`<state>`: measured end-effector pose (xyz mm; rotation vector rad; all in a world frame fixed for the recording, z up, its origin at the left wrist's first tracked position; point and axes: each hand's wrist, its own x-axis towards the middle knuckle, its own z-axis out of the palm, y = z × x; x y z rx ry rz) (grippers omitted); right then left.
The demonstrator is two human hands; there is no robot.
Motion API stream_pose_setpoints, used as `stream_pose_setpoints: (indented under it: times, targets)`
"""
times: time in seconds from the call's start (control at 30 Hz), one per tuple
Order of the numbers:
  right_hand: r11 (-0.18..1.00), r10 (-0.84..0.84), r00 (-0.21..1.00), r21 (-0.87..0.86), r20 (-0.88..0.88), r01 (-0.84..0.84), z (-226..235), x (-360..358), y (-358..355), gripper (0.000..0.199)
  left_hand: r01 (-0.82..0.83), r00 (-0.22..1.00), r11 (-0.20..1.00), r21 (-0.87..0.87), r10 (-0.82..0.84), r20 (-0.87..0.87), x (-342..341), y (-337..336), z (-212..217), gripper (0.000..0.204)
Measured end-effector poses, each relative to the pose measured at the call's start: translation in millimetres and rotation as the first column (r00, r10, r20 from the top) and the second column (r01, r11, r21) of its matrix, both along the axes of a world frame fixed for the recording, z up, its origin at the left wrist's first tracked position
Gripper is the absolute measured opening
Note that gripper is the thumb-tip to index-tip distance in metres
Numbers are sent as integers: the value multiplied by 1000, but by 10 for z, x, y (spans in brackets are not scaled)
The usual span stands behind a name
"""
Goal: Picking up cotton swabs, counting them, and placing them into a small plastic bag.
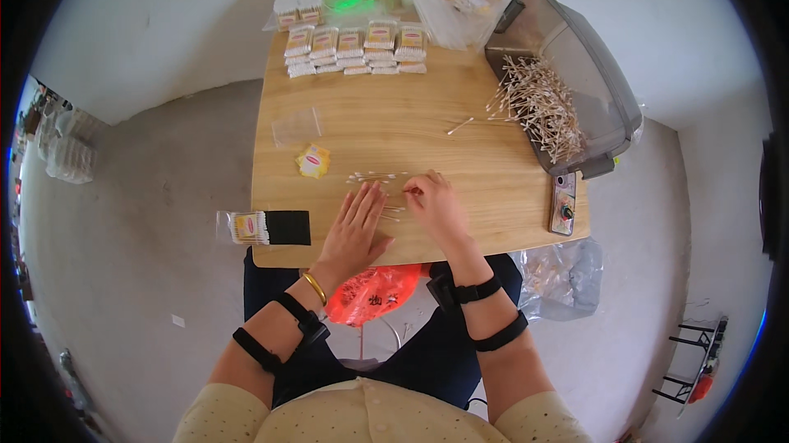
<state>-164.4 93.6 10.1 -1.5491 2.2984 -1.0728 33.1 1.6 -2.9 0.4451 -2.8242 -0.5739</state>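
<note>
Palm down near the table's front edge, my left hand [355,228] lies flat with its fingers stretched, partly covering some loose cotton swabs [394,209]. My right hand [437,206] is just right of it, thumb and fingertips pinched together; what they hold, if anything, is too small to make out. More loose cotton swabs [374,177] lie side by side just beyond my left fingertips. To their left is a small stack of yellow cards [313,161], with a clear plastic bag [297,126] lying flat behind it.
At the right, a tipped grey bin [604,73] holds a heap of swabs [544,106]; one stray swab [460,126] lies nearby. Packed swab bundles [351,44] line the back. A phone [563,205] is at the right edge, a swab pack [248,228] on a black strip [289,228] at the left.
</note>
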Motion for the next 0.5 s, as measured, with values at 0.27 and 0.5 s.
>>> stream_pose_setpoints:
  times: [0.27, 0.5]
  targets:
    - [991, -78, 981, -95, 179, 96, -99, 53, -144, 16, -132, 991, 990, -46, 133, 17, -14, -102, 208, 94]
    - [997, -50, 998, -65, 28, 52, -144, 77, -131, 14, -168, 981, 983, 70, 174, -87, 68, -269, 35, 90]
